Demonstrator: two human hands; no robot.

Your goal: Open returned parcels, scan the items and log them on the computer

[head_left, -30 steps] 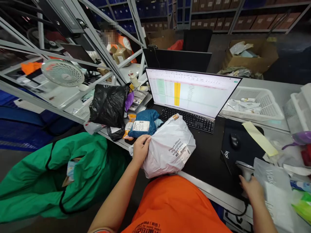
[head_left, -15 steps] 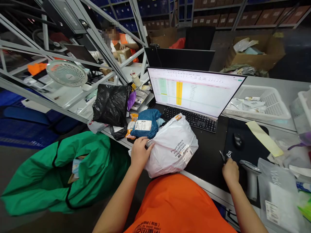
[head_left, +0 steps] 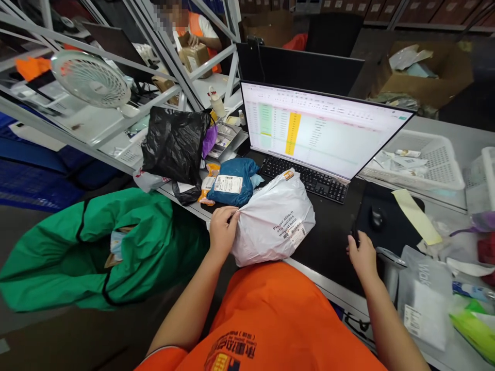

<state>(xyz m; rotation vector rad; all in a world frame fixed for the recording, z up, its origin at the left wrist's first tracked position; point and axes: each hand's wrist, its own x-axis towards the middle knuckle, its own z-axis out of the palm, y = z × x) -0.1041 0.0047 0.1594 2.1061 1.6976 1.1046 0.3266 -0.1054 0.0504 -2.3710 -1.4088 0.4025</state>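
White plastic mailer (head_left: pixel 270 221) sat pinched by the left hand (head_left: pixel 223 232), while the right hand (head_left: pixel 364 255) gripped a slim dark tool (head_left: pixel 353 225).

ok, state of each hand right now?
Left hand: closed, pinching the white bag by its edge.
Right hand: closed on a slim dark tool; exact kind unclear.

Right hand (head_left: pixel 362 253) now off the grey scanner (head_left: pixel 391 273) and around a slim dark tool (head_left: pixel 355 226).

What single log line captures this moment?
left hand: gripping white express mailer; right hand: holding slim dark tool; handheld scanner: beside right hand
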